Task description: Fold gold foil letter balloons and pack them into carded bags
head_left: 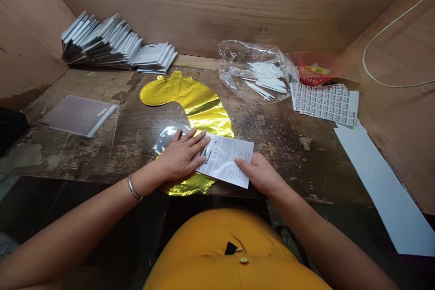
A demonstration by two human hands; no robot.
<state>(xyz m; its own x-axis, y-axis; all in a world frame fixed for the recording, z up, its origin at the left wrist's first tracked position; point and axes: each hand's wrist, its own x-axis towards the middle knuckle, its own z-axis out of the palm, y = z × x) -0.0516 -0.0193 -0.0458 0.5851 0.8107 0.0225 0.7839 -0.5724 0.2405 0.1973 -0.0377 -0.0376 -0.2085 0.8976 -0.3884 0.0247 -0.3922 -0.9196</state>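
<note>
While the right grip (pixel 264 174) pinches the card (pixel 226 159), the left grip (pixel 181 156) lies flat on its left end

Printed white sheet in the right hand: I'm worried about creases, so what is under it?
Gold foil balloon shows past the printed sheet's far and near edges, apparently running beneath. The covered stretch and most fingers of the right hand are hidden.

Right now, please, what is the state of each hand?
Left hand: open, palm down, fingers over the printed card's left end.
Right hand: closed, holding the card's right end, thumb on top.
</note>
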